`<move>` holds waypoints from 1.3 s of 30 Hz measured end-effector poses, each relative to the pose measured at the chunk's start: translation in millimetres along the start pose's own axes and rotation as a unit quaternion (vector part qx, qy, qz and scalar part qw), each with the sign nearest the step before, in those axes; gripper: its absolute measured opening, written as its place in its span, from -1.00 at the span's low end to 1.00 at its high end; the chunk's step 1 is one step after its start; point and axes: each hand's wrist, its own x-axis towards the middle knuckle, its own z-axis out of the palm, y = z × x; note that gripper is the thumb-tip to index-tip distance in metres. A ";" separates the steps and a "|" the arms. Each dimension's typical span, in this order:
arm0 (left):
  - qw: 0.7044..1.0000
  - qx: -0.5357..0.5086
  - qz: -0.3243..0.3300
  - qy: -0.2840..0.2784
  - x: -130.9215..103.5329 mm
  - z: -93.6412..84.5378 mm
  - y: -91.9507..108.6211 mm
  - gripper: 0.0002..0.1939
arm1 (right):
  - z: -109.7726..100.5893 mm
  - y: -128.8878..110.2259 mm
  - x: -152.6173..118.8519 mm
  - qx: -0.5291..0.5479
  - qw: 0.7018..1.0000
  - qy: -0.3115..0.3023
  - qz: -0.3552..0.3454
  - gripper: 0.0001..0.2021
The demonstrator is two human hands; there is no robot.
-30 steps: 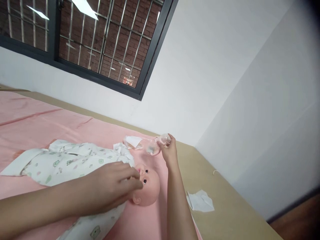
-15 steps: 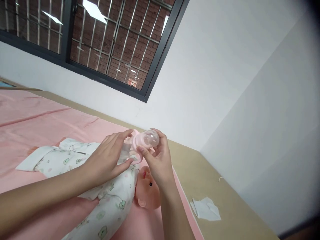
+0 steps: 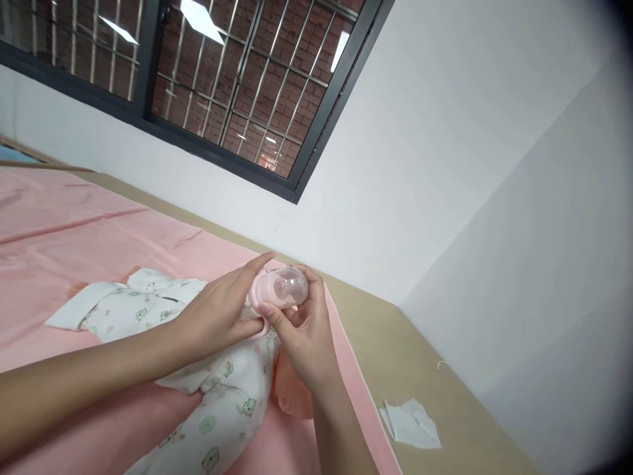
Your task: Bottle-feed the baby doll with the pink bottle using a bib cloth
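Note:
A baby bottle [image 3: 267,290] with a pink collar and a clear domed cap is held in both hands above a doll's chest. My left hand [image 3: 225,303] wraps round the bottle's body and handles from the left. On the right, my right hand [image 3: 301,316] grips the cap end, its thumb near the collar. The doll [image 3: 237,389] lies on its back in a white suit with green and pink prints. Its head is partly hidden behind my right hand.
A pink sheet [image 3: 64,218] lies under the doll on a tan surface [image 3: 376,330]. A folded white cloth [image 3: 411,423] rests at the right. Behind are a white wall and a barred window [image 3: 237,79] with a dark frame.
Both hands and the bottle have shifted slightly down and left, and the cap now points more toward the camera. My right hand hides more of the doll's face. The view has moved slightly.

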 end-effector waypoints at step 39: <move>0.987 -0.095 -0.035 -0.123 -0.3 -11.8 11.1 -0.41 | -20.8 -17.5 1.6 -0.053 0.996 -0.052 0.059 -0.52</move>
